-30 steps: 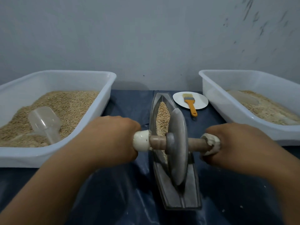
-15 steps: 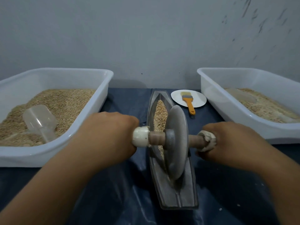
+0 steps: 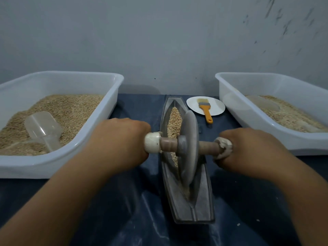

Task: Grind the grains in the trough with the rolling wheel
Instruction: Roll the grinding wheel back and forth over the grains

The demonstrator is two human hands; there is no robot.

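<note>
A long boat-shaped metal trough (image 3: 198,210) lies lengthwise in the middle of the dark blue table. Tan grains (image 3: 174,119) fill its far half. A grey stone rolling wheel (image 3: 189,150) stands upright in the groove near the trough's middle, on a wooden axle with white-wrapped ends. My left hand (image 3: 117,144) grips the left end of the axle. My right hand (image 3: 248,150) grips the right end. Both fists hide the handle tips.
A white tub (image 3: 99,141) on the left holds grain and a clear plastic scoop (image 3: 42,128). A second white tub (image 3: 248,119) on the right holds paler grain and another scoop. A white plate (image 3: 216,105) with an orange-handled brush (image 3: 205,109) sits behind the trough.
The wheel and both hands have moved slightly away from me along the trough. The camera view has shifted a little.
</note>
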